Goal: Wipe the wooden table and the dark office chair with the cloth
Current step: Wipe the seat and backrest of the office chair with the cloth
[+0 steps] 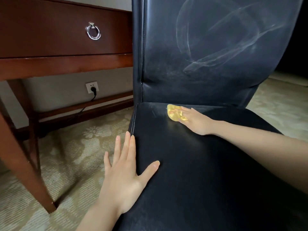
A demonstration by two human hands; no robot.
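the left hand (123,177) is laid flat at the left edge of the seat (200,172) of the dark office chair (216,80), its fingers straight and spread, nothing held; the thumb rests on the leather while the other fingers are seen along and past the seam. farther back, the right hand (196,121) is pressed palm-down on the yellow cloth (174,114), fingers stretched out flat over it rather than curled round it. the cloth is found on the rear of the seat, just in front of the crease where the backrest (208,47) rises. the backrest is marked with pale curved smears and a dull grey haze lower down; the seat is seen dark and glossy. to the left, apart from the chair, the wooden table (58,65) is stood on a pale patterned carpet (70,147), with a drawer (50,30) fitted with a metal ring pull (93,31). behind the table legs, a wall socket (92,87) is occupied by a black plug whose cable (83,109) is trailed downward.
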